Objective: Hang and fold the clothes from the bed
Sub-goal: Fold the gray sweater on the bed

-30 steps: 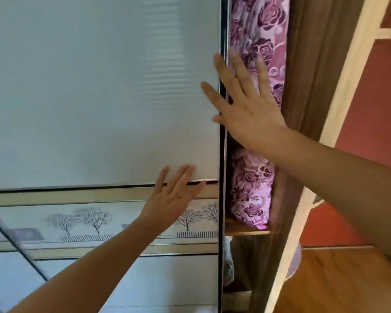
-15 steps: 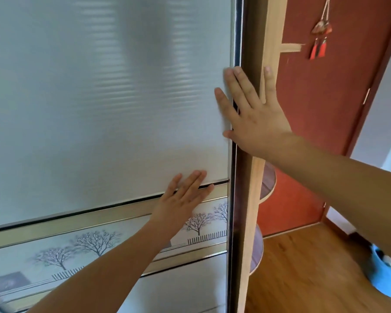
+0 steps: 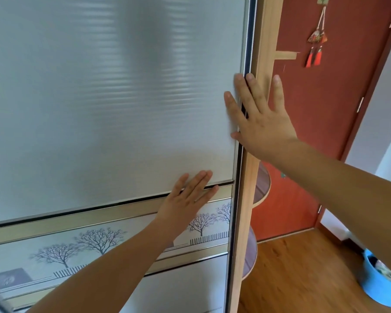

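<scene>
Head cam, A: ok so what's each hand up to here?

B: both lie flat on the frosted white sliding wardrobe door [image 3: 111,98], which fills everything from 9 to 12 o'clock. The left hand [image 3: 185,195] sits just under centre, around 6 o'clock. Its fingers are straight and close together, with the tips on the bottom of the frosted pane right above the gold rail [image 3: 77,224]. It grips nothing.

A: and the other?

B: the right hand [image 3: 264,125] is at 2 o'clock, fingers straight and fanned wide, palm across the door's dark right edge. Thumb and forefinger land on the pane, the outer fingers on the light wooden upright post [image 3: 263,41] that the door edge meets. It's holding nothing either.

A: what else is around?

B: there's a grey band printed with bare trees [image 3: 88,245] at 7 o'clock, under the rail. Rounded corner shelves [image 3: 263,184] poke out past the post at 4. The brick-red door [image 3: 325,132] is at 3, with a red tasselled hanging charm [image 3: 317,39] between 1 and 2. A blue plastic tub [image 3: 375,288] stands on the orange-brown wooden floor [image 3: 303,279] around 4–5 with something pale inside. Can't tell if that's clothes.
</scene>
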Tool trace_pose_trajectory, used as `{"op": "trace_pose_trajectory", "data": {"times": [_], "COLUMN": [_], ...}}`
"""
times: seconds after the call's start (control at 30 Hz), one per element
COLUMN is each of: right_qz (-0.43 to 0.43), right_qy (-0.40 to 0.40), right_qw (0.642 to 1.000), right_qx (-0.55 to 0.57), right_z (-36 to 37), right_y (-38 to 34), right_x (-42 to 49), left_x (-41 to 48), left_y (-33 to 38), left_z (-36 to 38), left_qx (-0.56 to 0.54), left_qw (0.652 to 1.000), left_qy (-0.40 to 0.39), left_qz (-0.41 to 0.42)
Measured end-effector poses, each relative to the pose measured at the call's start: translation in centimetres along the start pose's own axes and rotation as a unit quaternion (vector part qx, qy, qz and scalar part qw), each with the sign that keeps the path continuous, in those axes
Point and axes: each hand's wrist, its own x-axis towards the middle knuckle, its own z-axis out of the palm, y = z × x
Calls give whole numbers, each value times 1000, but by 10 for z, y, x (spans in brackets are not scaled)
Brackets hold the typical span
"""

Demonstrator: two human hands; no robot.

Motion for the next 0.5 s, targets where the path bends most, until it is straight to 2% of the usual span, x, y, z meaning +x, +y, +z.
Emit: {"op": "trace_pose_trajectory", "data": {"times": [0.1,0.17,0.23,0.3,0.33,0.4,0.47,0.5], "right_qz": [18,36,38,22,8,-20,-76,-107], "right_qy": [-7,13,51,84,56,-111,-270,-314], "right_qw": [999,995,983,965,951,907,870,857], "right_qx": [34,94,175,248,305,405,405,395], "right_z": [-5,-10,-19,-31,-39,-53,-58,-59], "right_y": [-5,-12,-27,-48,-59,-83,-109,-124], "right_x": [0,-3,-15,-31,-38,-47,-51,-52], "left_x": [1,-5,-22,-50,-67,-106,-147,-167], "left_y": [-4,-8,-17,-31,-40,-57,-74,-81], "left_z": [-10,-22,-44,-68,-77,-90,-98,-101], "left_qx": [-47,-166,-302,-361,-367,-355,-345,-346], "left_qw": [998,985,952,924,913,886,845,823], "left_qy": [-31,-43,-47,-73,-101,-192,-293,-328], "left_qz": [20,31,-17,-104,-148,-228,-284,-308]}}
